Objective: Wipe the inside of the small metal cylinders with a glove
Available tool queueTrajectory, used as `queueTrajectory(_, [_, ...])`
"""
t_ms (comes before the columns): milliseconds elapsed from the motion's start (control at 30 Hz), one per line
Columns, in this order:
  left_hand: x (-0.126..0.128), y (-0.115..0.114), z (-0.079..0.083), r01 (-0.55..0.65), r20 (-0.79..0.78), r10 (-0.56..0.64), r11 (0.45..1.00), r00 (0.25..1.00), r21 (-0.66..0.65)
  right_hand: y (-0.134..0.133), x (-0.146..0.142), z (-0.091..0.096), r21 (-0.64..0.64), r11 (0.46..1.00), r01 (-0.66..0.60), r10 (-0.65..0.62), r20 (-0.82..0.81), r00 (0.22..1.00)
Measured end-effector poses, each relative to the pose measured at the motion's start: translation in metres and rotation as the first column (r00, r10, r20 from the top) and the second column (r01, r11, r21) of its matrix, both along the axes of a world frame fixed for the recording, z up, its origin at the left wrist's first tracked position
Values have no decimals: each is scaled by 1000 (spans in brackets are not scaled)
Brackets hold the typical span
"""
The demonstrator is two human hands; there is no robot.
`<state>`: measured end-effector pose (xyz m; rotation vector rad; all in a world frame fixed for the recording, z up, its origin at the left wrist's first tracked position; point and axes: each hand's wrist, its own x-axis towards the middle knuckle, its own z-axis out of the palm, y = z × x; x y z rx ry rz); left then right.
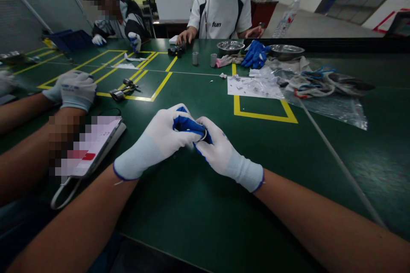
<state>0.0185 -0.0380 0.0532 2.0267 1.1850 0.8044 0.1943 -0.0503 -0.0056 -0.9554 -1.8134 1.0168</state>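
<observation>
Above the green table (198, 217), my left hand (166, 130) and my right hand (219, 147) meet, both in white gloves with blue-coated palms and fingers. Pinched between their fingertips is a small ring-like part (204, 136), of which only a thin, pale curved edge shows. The gloved fingers cover the rest of it. My left hand has its fingers bent over from the left, while my right thumb and fingers close on the part from the right. Both hands are closed.
To the left lie a phone-like device (92, 147) with a cable and metal parts (123, 89). A co-worker's gloved hands (77, 89) rest nearby. Farther back are metal cylinders (195, 58), steel bowls (230, 46), blue gloves (255, 54), paper (253, 86) and a plastic bag (339, 108). Two people sit opposite.
</observation>
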Motion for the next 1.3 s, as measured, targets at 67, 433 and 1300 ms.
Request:
queueTrajectory(67, [1, 0, -1, 2, -4, -2, 1000, 1000, -10, 0, -1, 0, 3, 1000, 10, -10, 10, 1000])
queueTrajectory(433, [4, -5, 3, -23, -232, 36, 998, 972, 60, 0, -2, -4, 4, 999, 39, -39, 72, 997])
queueTrajectory(1300, [6, -3, -3, -94, -22, 91, 980, 996, -174, 0, -2, -6, 43, 996, 80, -84, 106, 991])
